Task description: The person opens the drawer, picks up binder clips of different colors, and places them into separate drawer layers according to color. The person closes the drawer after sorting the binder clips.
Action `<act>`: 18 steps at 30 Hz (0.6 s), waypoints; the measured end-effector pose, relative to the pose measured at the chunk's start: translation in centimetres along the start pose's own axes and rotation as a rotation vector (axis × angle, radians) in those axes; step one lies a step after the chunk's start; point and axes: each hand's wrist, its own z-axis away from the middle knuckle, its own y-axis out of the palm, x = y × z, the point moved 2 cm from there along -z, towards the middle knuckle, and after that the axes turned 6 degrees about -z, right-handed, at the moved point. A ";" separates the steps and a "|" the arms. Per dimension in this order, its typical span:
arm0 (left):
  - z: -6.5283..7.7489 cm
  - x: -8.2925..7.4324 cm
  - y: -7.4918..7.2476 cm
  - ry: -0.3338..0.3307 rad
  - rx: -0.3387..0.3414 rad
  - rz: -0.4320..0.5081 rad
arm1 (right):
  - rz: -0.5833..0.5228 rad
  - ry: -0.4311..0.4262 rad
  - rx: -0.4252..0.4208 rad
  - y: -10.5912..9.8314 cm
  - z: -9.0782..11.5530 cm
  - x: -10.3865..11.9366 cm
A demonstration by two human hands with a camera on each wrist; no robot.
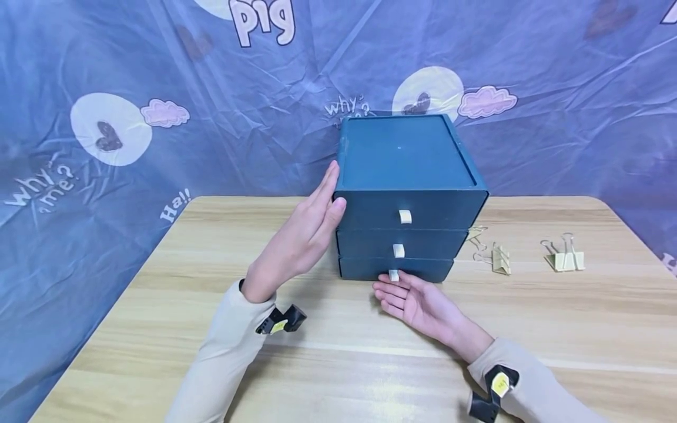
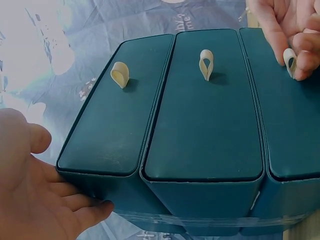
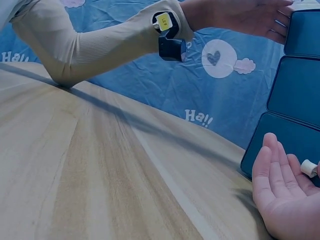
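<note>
A dark teal cabinet (image 1: 412, 153) with three stacked drawers stands on the table, each drawer front bearing a small cream pull tab. Against the cabinet's left side, near the top, my left hand (image 1: 301, 235) rests with its fingers straight. Down at the bottom drawer (image 1: 365, 268), my right hand (image 1: 423, 305) is palm up and pinches the lowest pull tab (image 2: 290, 63) between thumb and finger. Above it, the middle tab (image 1: 398, 251) and the top tab (image 1: 405, 217) are untouched. All three drawers look closed.
To the cabinet's right lie pale yellow binder clips: one (image 1: 565, 260) farther right, one (image 1: 500, 259) nearer, and another (image 1: 476, 234) partly hidden behind the cabinet. A blue printed cloth (image 1: 264, 117) hangs behind the wooden table (image 1: 158, 329).
</note>
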 end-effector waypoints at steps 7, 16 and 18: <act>0.0 0.1 0.0 0.003 -0.002 -0.004 | -0.023 0.009 -0.006 0.3 -0.4 0.1; -0.2 0.0 -0.1 0.001 -0.003 -0.003 | 0.017 -0.035 -0.042 0.8 -0.7 -0.1; -0.1 0.1 -0.1 -0.001 0.001 0.000 | 0.042 -0.057 -0.079 0.9 -0.7 -0.4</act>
